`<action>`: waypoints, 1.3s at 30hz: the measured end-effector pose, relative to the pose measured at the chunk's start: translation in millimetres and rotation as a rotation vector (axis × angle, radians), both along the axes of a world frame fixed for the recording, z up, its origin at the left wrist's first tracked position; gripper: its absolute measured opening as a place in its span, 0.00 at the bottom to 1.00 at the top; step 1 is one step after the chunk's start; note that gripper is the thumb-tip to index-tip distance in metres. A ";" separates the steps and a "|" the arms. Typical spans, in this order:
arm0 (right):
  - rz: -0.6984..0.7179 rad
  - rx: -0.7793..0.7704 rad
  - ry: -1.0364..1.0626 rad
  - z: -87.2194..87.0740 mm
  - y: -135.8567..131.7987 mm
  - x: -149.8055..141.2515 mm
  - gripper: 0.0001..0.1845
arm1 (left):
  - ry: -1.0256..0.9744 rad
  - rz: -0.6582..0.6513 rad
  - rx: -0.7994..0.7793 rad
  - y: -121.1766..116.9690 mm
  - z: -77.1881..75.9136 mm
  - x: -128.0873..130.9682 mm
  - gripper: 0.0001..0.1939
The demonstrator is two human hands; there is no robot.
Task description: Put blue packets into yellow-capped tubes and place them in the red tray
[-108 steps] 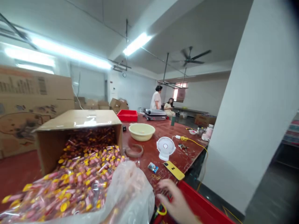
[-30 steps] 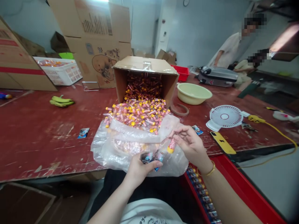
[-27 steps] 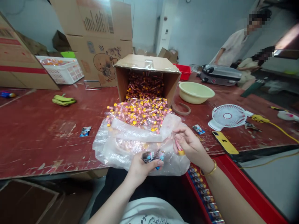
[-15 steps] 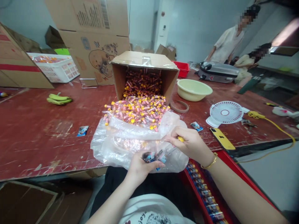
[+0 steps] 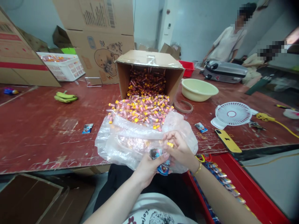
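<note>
Your two bare hands meet low in the middle of the view, over a crumpled clear plastic bag (image 5: 135,155) at the near edge of a worn red counter (image 5: 35,124). The fingers of your left hand (image 5: 148,168) are closed around small blue-and-black packets (image 5: 162,161), thumb on top. Just beside them, the fingers of your right hand (image 5: 179,151) pinch a yellow-capped tube (image 5: 170,144), mostly hidden by the hand.

Beyond the fingers, a heap of pink tubes (image 5: 140,110) with yellow caps spills from a cardboard box (image 5: 149,59) lying on its side. To the left of the fingers are a loose packet (image 5: 87,128) and, farther off, green-yellow bananas (image 5: 65,97). To their right are another packet (image 5: 201,127), a yellow phone (image 5: 228,141) and a white fan (image 5: 231,114); a pale basin (image 5: 199,90) stands farther back. Below and right of the fingers, a red tray (image 5: 247,180) holds rows of packaged pieces. Far beyond, a person (image 5: 226,43) stands behind a grey suitcase (image 5: 224,72).
</note>
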State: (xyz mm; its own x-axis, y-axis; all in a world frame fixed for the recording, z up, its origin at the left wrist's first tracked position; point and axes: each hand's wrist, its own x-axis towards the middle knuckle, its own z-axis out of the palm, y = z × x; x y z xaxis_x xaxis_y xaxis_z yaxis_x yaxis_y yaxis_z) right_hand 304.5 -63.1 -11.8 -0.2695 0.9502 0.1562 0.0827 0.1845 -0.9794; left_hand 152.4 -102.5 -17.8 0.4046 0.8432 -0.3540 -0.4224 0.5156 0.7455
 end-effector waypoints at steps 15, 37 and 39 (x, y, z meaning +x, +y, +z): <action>-0.065 0.162 -0.194 -15.9 -48.6 -8.0 0.33 | -0.101 0.025 -0.033 0.8 1.3 6.4 0.17; -0.119 0.234 -0.207 -13.6 -53.5 -3.7 0.31 | -0.009 0.004 0.093 -2.0 -7.7 9.2 0.13; -0.156 0.261 -0.221 -12.8 -53.7 1.0 0.31 | 0.017 -0.010 0.073 -0.2 -6.8 11.4 0.16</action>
